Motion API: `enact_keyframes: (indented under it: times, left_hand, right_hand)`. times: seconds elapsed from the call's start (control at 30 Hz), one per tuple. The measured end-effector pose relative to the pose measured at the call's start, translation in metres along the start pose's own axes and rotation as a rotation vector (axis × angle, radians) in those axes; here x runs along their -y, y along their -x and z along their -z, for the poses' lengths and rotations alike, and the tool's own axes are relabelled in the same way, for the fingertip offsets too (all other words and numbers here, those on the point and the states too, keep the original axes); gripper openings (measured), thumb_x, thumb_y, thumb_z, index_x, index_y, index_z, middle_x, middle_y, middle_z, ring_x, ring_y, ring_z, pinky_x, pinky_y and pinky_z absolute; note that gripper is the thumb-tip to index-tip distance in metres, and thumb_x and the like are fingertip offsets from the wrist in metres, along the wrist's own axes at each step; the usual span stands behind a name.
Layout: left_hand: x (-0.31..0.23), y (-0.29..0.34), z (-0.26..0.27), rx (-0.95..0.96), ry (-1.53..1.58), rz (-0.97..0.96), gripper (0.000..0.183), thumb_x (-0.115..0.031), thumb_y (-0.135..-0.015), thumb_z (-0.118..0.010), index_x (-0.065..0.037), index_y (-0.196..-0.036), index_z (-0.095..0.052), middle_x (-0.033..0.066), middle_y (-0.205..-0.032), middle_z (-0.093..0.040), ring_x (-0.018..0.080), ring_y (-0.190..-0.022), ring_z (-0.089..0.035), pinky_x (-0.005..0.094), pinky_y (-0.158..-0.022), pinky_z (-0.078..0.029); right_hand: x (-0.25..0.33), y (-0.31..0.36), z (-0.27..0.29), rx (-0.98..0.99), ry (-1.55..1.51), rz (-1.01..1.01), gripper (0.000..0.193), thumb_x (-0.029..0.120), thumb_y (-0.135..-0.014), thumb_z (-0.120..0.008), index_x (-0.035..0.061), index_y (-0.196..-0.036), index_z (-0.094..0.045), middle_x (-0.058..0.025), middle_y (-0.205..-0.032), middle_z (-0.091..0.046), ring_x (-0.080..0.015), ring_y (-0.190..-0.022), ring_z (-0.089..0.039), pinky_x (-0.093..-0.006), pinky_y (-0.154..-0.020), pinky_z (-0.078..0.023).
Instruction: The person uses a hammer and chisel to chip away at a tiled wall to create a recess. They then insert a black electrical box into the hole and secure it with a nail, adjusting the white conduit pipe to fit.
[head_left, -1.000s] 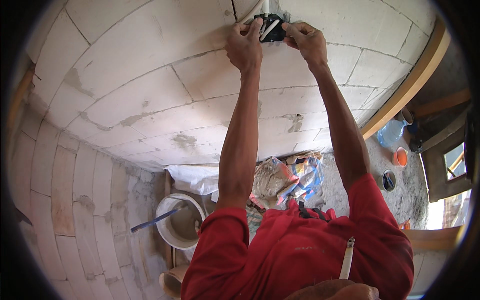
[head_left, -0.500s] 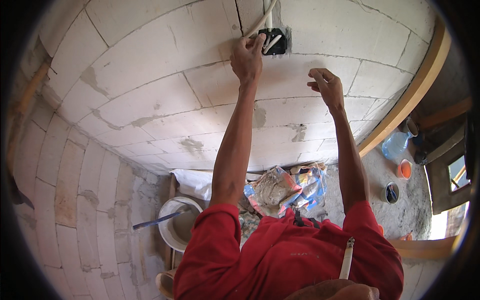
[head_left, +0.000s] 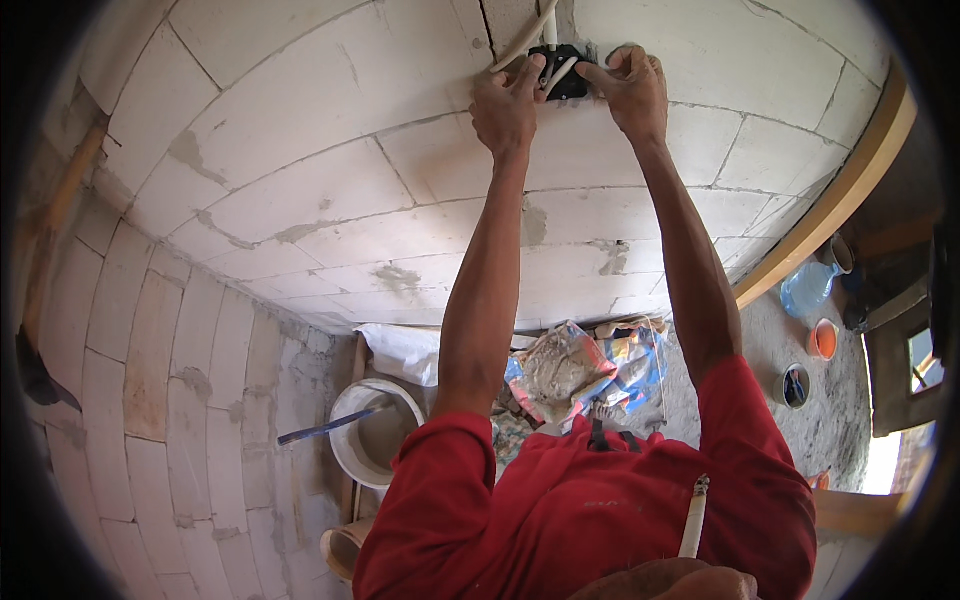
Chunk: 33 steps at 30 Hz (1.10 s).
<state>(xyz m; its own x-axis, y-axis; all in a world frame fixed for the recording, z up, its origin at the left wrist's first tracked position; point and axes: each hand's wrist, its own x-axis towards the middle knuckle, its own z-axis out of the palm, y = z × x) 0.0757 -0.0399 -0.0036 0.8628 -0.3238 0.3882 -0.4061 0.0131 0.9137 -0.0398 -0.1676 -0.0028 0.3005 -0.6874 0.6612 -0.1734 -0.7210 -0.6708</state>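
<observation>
A black electrical box (head_left: 570, 88) is set in the light block wall, with a white cable end (head_left: 561, 75) bent across its open front. The thumb and fingers of my left hand (head_left: 506, 108) are closed on the box's left edge, beside a cream cable (head_left: 528, 38) that curves down from above. At the box's right edge is my right hand (head_left: 637, 95), its thumb tip against or very near the rim and its fingers curled. Whatever is between those right fingertips, if anything, is too small to make out.
Below stand a white bucket (head_left: 345, 452) holding grey mix and a blue-handled tool (head_left: 318, 432), beside an opened sack (head_left: 560, 375). A wooden frame (head_left: 850, 200) curves at right, near a blue bottle (head_left: 806, 290) and an orange cup (head_left: 823, 340). A long-handled tool (head_left: 62, 220) leans far left.
My right hand has risen and moved left from in front of the wall to the box's right edge. My left hand stays at the box's left side.
</observation>
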Motion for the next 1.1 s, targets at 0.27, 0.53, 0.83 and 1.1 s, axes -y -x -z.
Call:
enact_keyframes:
  times: [0.27, 0.53, 0.83, 1.1]
  left_hand:
    - [-0.001, -0.002, 0.002, 0.035, 0.114, -0.015, 0.050, -0.047, -0.083, -0.084, 0.001, -0.087, -0.072, 0.0063, -0.072, -0.071, 0.0130, -0.064, -0.066, 0.0279, -0.061, -0.053]
    - [0.007, 0.000, 0.000, 0.060, 0.254, -0.004, 0.051, -0.049, -0.082, -0.083, 0.000, -0.084, -0.071, 0.0060, -0.071, -0.068, 0.0132, -0.063, -0.064, 0.0273, -0.062, -0.051]
    - [0.014, -0.001, 0.008, 0.149, 0.290, -0.030, 0.049, -0.047, -0.086, -0.081, 0.000, -0.091, -0.070, 0.0056, -0.077, -0.069, 0.0131, -0.067, -0.063, 0.0277, -0.067, -0.050]
    - [0.023, -0.004, 0.011, 0.168, 0.301, -0.097, 0.046, -0.044, -0.088, -0.080, 0.000, -0.088, -0.070, 0.0051, -0.075, -0.068, 0.0123, -0.065, -0.062, 0.0272, -0.064, -0.049]
  right_hand:
    - [-0.006, -0.011, 0.003, 0.083, -0.021, -0.029, 0.049, 0.048, -0.074, -0.088, 0.0113, -0.088, -0.059, -0.0072, -0.096, -0.059, -0.0220, -0.091, -0.058, -0.0399, -0.077, -0.049]
    - [-0.006, -0.006, 0.004, 0.079, -0.026, -0.028, 0.055, 0.054, -0.072, -0.087, 0.0114, -0.092, -0.058, -0.0056, -0.098, -0.057, -0.0203, -0.091, -0.059, -0.0380, -0.078, -0.051]
    - [-0.002, 0.001, 0.013, 0.052, 0.009, 0.075, 0.059, 0.056, -0.073, -0.086, 0.0091, -0.098, -0.061, -0.0064, -0.098, -0.057, -0.0191, -0.092, -0.060, -0.0368, -0.081, -0.052]
    - [-0.013, -0.009, 0.004, 0.093, -0.095, -0.018, 0.056, 0.055, -0.075, -0.084, 0.0070, -0.093, -0.062, -0.0066, -0.090, -0.059, -0.0187, -0.084, -0.060, -0.0362, -0.076, -0.052]
